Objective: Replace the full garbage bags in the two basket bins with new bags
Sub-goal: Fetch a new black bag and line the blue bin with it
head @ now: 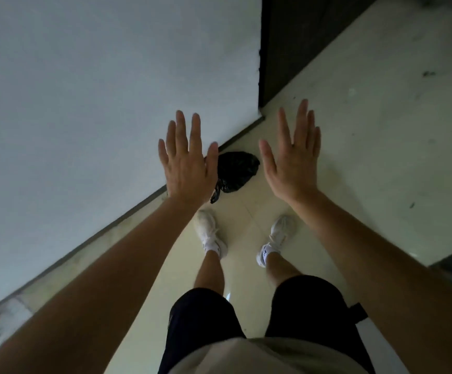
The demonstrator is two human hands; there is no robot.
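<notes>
A full black garbage bag (237, 171), tied at its near end, lies on the pale tiled floor against the foot of the white wall. My left hand (188, 160) is stretched out flat above it, fingers straight and spread, holding nothing; it covers the bag's left edge. My right hand (292, 157) is held out the same way to the right of the bag, fingers straight, empty. Neither hand touches the bag. No basket bin is in view.
A white wall (98, 90) fills the left, with a dark skirting strip along its foot. A dark door or doorway (295, 36) stands at the wall's far corner. My feet in white shoes stand just behind the bag. Pale floor (381, 144) spreads to the right.
</notes>
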